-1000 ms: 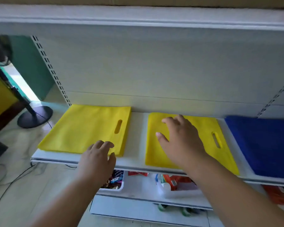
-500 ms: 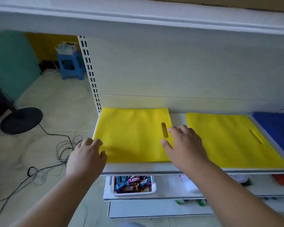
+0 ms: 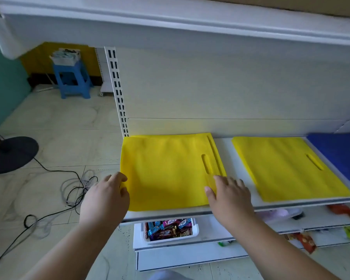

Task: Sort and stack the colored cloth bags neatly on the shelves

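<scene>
Where the white shelf [image 3: 220, 211] ends on the left, a slotted upright [image 3: 117, 91] rises against the pale back panel, and beyond it lie tiled floor, a dark round fan base [image 3: 10, 154], a tangle of cables [image 3: 77, 188] and a far blue stool [image 3: 72, 79] with papers on top. Below the shelf, a white tray of wrapped sweets [image 3: 168, 229] sits on a lower level. On the shelf the left yellow bag [image 3: 166, 172] lies flat, its handle slot toward the right and running near to far. The left hand [image 3: 106, 196] holds the bag's left edge, seemingly pinching it, though the fingertips are partly hidden. The right hand [image 3: 229, 194] rests on the bag's near right corner with fingers spread and relaxed, grasping nothing. A second yellow bag [image 3: 287, 168] lies to the right, apart, its slot also on its right side, and a blue bag [image 3: 341, 154] lies just beyond it.
</scene>
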Action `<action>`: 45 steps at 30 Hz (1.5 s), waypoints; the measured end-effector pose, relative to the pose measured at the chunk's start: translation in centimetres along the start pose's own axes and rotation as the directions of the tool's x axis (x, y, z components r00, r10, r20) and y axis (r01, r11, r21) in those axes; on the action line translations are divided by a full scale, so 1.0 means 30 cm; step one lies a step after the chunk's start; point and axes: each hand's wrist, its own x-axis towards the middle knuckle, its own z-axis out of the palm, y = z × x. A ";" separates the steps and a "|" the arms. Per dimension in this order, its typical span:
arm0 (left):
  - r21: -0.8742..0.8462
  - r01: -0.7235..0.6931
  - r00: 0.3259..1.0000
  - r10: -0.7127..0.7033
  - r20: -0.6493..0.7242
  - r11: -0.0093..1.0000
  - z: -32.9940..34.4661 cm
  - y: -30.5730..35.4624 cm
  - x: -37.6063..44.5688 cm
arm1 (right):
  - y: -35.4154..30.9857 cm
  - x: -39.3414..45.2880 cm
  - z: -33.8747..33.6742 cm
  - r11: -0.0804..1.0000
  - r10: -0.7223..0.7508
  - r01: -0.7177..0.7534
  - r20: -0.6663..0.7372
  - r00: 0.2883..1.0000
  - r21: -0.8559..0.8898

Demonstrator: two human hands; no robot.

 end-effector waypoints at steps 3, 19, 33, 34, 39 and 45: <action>-0.056 0.047 0.995 -0.041 0.095 0.997 -0.001 -0.010 0.014 | -0.007 0.021 -0.018 0.977 0.109 -0.123 0.085 0.990 0.177; -0.246 -0.074 0.985 0.033 -0.167 0.966 0.046 0.163 -0.074 | 0.255 -0.004 -0.109 0.922 -0.006 0.137 -0.340 0.940 0.362; -0.234 -0.185 0.976 0.151 -0.156 0.954 0.403 0.977 -0.125 | 1.166 0.100 -0.130 0.891 0.046 0.116 -0.340 0.939 0.440; -0.228 -0.174 0.978 0.142 -0.152 0.958 0.430 1.045 -0.136 | 1.236 0.120 -0.138 0.886 0.040 0.121 -0.334 0.942 0.448; -0.132 -0.092 0.988 0.075 -0.133 0.987 0.514 1.246 -0.171 | 1.445 0.219 -0.144 0.842 -0.093 0.194 -0.218 0.971 0.504; -0.063 0.062 0.989 -0.070 -0.128 0.996 0.548 1.279 -0.232 | 1.442 0.284 -0.086 0.874 -0.213 0.230 -0.088 0.973 0.428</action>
